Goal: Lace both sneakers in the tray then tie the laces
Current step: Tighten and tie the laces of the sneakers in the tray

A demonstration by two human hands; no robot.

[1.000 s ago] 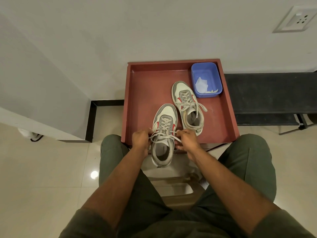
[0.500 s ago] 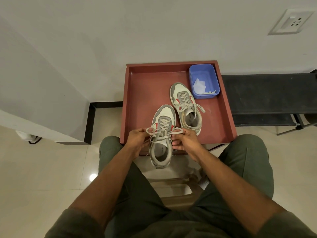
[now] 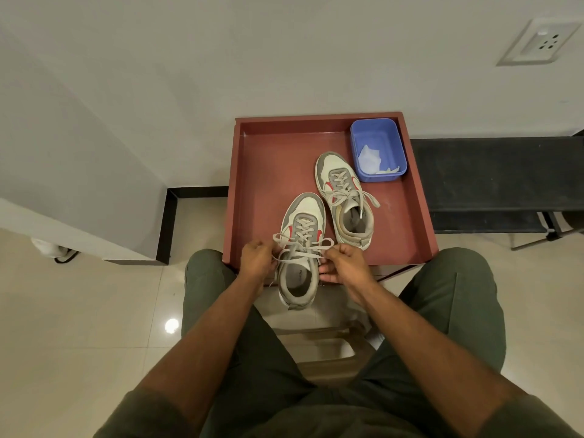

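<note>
near sneaker (image 3: pixel 300 248) overhangs tray (image 3: pixel 249 197) front edge, both hands gripping laces (image 3: pixel 301 246)

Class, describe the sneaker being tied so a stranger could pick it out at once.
Find the red tray against the white wall. Two grey-and-white sneakers lie in it; take the near sneaker, whose heel overhangs the tray's front edge. Unlike the far sneaker by the blue tub, both hands pinch its laces.

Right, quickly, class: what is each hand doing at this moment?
Left hand: fingers curled, pinching the lace of the near sneaker.
Right hand: fingers curled, pinching the other side of the same lace.
</note>
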